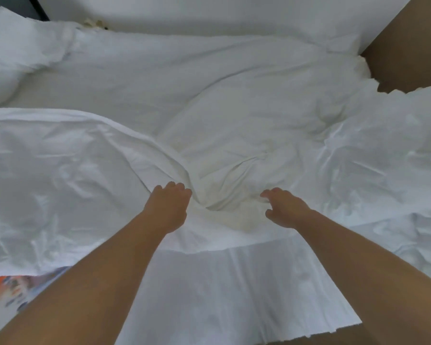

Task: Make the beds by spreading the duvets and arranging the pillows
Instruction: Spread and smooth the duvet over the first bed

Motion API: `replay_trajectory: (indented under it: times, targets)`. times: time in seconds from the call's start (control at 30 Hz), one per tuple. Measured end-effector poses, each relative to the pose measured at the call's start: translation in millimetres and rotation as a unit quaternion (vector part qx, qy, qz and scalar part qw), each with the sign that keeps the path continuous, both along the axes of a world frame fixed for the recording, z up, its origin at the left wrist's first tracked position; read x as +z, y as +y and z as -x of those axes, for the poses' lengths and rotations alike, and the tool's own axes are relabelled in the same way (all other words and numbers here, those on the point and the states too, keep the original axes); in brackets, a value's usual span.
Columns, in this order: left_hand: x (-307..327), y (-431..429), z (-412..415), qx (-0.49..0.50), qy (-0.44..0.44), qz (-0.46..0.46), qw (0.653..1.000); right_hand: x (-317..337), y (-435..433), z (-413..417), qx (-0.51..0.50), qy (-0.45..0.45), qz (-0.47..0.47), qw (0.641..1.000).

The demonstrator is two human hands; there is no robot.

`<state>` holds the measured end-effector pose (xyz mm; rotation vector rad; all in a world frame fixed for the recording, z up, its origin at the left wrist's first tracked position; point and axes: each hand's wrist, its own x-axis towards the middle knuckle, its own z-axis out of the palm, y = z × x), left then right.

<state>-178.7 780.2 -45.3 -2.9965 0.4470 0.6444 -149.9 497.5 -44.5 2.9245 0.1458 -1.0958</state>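
Together, the left hand (168, 207) and right hand (284, 209) clutch the bunched duvet (234, 145) beneath their fingers.

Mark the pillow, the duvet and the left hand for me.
pillow (8, 58): head view, its puffed middle, top left.
duvet (234, 150): head view, the crumpled bulge at centre.
left hand (168, 207): head view, back of the hand.

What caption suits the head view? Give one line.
Left hand and right hand grip the rumpled white fabric duvet bunched between them.

Bunched duvet (234, 150) blocks the bed's middle; flat sheet (125, 78) beyond lies open toward the pillow (13, 51).
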Motion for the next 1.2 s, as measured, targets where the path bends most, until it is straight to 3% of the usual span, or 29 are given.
replay_trajectory:
  times: [0.1,0.23,0.37,0.5,0.6,0.73,0.83,0.93,1.03,1.1,1.13,1.2]
  targets:
    - [-14,-37,-17,0.042,-0.014,0.014,0.999,-14,-43,-24,0.002,-0.009,0.011,1.000]
    - [-25,-67,-40,0.093,0.041,0.071,0.992,-32,-68,-45,0.003,-0.010,-0.001,1.000]
    - [-44,-85,-51,0.079,0.054,0.000,0.995,-44,-71,-64,0.003,-0.048,-0.012,0.999]
    - [-89,-103,-64,0.195,0.125,-0.008,0.973,-71,-82,-114,0.011,-0.096,-0.031,0.995]
    - [-136,-116,-77,0.237,0.119,-0.055,0.963,-109,-99,-156,0.036,-0.073,-0.017,0.997]
    - [-170,-134,-89,0.224,0.025,-0.086,0.970,-153,-127,-175,0.105,-0.055,0.044,0.992]
    - [-154,-134,-101,0.255,0.000,-0.077,0.964,-150,-144,-174,0.109,-0.103,0.028,0.988]
    - [-103,-145,-145,0.276,-0.133,-0.016,0.952,-97,-163,-210,0.024,-0.219,-0.016,0.975]
    - [-40,-161,-223,0.327,-0.264,0.069,0.905,-31,-180,-272,-0.068,-0.358,-0.063,0.929]
    - [-17,-174,-258,0.393,-0.228,0.153,0.878,-5,-183,-302,-0.089,-0.370,-0.123,0.916]
    - [-17,-183,-263,0.409,-0.185,0.178,0.876,-3,-183,-306,-0.073,-0.336,-0.139,0.929]
    - [-46,-208,-252,0.390,-0.095,0.160,0.902,-30,-188,-294,-0.006,-0.236,-0.079,0.969]
